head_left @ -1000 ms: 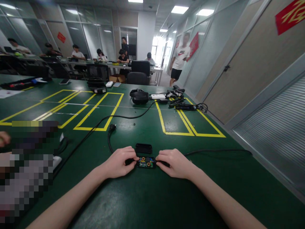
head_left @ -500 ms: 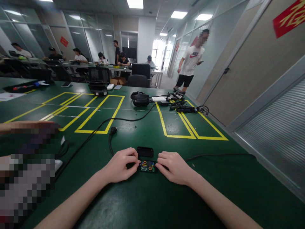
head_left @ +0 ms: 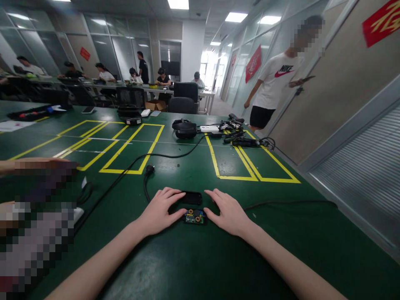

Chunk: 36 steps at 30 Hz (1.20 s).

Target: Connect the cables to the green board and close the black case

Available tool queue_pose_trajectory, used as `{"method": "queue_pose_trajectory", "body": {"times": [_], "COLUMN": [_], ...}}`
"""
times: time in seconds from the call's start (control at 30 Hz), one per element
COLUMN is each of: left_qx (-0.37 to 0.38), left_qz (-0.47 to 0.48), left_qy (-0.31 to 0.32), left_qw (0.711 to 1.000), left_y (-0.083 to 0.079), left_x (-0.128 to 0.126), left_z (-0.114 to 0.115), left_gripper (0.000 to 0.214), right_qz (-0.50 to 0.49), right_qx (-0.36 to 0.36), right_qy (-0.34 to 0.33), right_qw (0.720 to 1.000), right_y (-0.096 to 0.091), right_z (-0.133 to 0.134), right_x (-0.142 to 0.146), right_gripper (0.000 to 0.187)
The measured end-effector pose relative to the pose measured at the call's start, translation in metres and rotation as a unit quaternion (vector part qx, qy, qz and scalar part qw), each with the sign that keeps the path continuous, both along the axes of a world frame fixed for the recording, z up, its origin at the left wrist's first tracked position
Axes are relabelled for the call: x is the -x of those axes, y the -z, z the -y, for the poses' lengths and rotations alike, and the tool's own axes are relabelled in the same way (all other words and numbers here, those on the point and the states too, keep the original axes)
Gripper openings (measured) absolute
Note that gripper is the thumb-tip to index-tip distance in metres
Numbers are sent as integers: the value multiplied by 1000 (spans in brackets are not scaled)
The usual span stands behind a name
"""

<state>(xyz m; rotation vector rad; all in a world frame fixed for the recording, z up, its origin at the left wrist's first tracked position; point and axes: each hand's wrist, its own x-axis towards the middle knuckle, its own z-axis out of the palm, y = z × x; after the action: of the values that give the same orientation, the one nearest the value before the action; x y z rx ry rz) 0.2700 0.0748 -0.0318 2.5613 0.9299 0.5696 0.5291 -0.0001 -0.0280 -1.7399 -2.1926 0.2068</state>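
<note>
A small opened black box with a circuit board inside [head_left: 194, 217] lies on the green table [head_left: 200, 266] just in front of me. Its black cover [head_left: 191, 197] lies right behind it. My left hand [head_left: 162, 208] rests flat to the left, fingers stretched out toward the cover and touching its left end. My right hand [head_left: 228, 210] lies flat to the right, fingers spread, thumb beside the box. Black cables run out from under both hands.
A black power cable with plug [head_left: 148, 170] crosses the table to a headset [head_left: 185, 128]. Chargers and cables [head_left: 243, 139] lie at the far right. Yellow tape boxes [head_left: 131, 146] mark the table. A person in a white shirt [head_left: 275, 91] walks by on the right; a blurred co-worker [head_left: 34, 216] sits left.
Both hands have uncurled from pinching the box's ends and now lie flat, fingers reaching toward the cover. The person in the white shirt has walked closer along the right side.
</note>
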Motion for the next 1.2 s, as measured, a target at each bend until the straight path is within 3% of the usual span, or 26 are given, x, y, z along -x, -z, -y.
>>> {"method": "queue_pose_trajectory", "body": {"times": [0.07,0.13,0.3,0.53,0.77,0.97,1.2], "left_qx": [8,16,50,105,95,91,82], "left_qz": [10,32,88,157,208,218,193], "left_qy": [14,27,26,28,36,4,40], "left_qw": [1000,999,995,982,973,972,977], "left_y": [0,0,2,-3,0,-1,-5], "left_x": [-1,-1,-2,-7,-8,-8,-7], "left_z": [1,1,3,8,6,6,8], "left_gripper": [35,26,17,10,10,17,15], "right_qz": [-20,-57,-198,-445,-507,-495,-470], "right_qx": [-4,-11,9,79,134,136,121], "right_qy": [-13,-20,27,35,43,17,-39], "right_qw": [1000,998,980,891,850,858,873], "right_y": [3,6,12,18,16,14,2], "right_z": [0,0,0,-5,-6,-5,0], "right_x": [0,0,2,2,1,-2,-4], "right_gripper": [39,29,17,23,37,29,19]}}
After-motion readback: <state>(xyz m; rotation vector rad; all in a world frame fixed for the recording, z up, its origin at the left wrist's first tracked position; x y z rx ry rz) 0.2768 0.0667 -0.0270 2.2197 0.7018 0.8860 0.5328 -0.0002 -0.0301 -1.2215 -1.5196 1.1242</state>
